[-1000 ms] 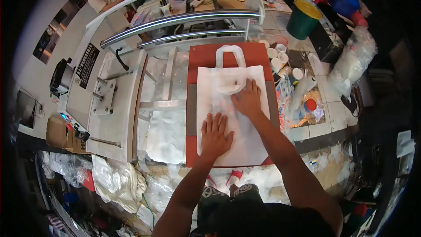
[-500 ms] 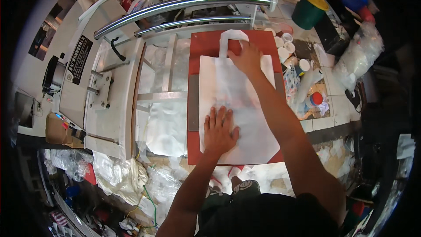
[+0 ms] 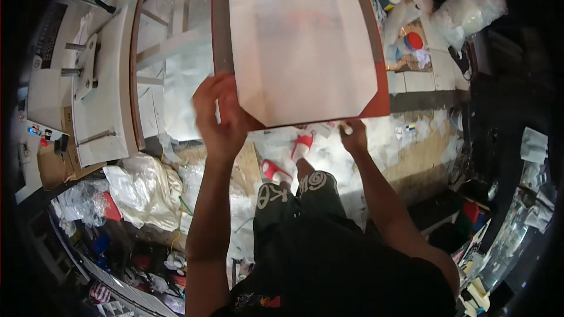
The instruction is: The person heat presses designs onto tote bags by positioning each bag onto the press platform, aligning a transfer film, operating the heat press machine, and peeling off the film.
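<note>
A white bag (image 3: pixel 302 53) lies flat on a red board (image 3: pixel 379 91), its angled bottom corners toward me. The bag's handle is out of view at the top. My left hand (image 3: pixel 220 117) is at the board's near left corner, its fingers curled over the red edge. Just below the near edge, toward the right, my right hand (image 3: pixel 353 136) is closed, with a small pale patch at its fingertips. Whether it grips the board's edge or something else is hidden.
Left of the board stands a pale metal frame (image 3: pixel 176 41) with a white machine panel (image 3: pixel 108 100). A red-capped container (image 3: pixel 409 42) and a plastic-wrapped bundle (image 3: pixel 470 12) are at the right. Crumpled pale sheeting (image 3: pixel 144 191) lies at the lower left.
Both hands have left the bag's top surface and come to the board's near edge. The view has shifted, so board and bag appear higher, with the handle out of frame.
</note>
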{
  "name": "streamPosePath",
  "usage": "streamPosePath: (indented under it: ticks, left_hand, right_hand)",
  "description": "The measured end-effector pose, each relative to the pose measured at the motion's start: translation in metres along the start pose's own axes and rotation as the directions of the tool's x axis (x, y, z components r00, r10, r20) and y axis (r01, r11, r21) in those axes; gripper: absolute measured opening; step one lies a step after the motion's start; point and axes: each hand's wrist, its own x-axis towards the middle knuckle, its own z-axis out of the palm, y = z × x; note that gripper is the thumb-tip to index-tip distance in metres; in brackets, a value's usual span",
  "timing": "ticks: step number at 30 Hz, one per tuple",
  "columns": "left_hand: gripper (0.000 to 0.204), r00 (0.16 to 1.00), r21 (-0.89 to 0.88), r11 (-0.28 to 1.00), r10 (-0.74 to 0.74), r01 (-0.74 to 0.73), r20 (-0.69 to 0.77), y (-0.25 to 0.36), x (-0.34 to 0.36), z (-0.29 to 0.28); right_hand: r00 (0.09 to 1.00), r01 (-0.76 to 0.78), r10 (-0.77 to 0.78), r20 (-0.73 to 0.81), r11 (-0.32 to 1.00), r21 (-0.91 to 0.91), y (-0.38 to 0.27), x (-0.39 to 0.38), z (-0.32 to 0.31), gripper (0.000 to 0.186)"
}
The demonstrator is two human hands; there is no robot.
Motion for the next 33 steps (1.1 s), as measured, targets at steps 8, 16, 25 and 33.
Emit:
streamPosePath:
  ticks: [8, 16, 25, 33]
  left_hand:
    - [0.019, 0.825, 0.285, 0.864, -0.490, 0.415, 0.282, -0.031, -0.238, -0.102]
    - [0.016, 0.609, 0.056, 0.726, -0.613, 0.686, 0.503, -0.020, -0.307, -0.092]
    - [0.015, 0.878, -0.134, 0.891, -0.383, 0.433, 0.287, -0.004, -0.138, -0.068]
    - [0.013, 0.961, -0.021, 0.962, -0.271, 0.273, 0.053, -0.014, -0.014, -0.062]
  right_hand:
    - [0.944, -0.235, 0.237, -0.227, 0.971, 0.038, 0.041, 0.038, 0.132, 0.047]
    - [0.980, -0.166, 0.132, 0.151, 0.957, 0.236, -0.083, -0.040, -0.050, 0.016]
    - [0.973, 0.047, -0.124, 0.197, 0.933, 0.357, -0.204, 0.038, -0.245, 0.010]
    - [0.983, 0.180, -0.123, -0.138, 0.815, 0.551, -0.210, 0.237, -0.155, 0.021]
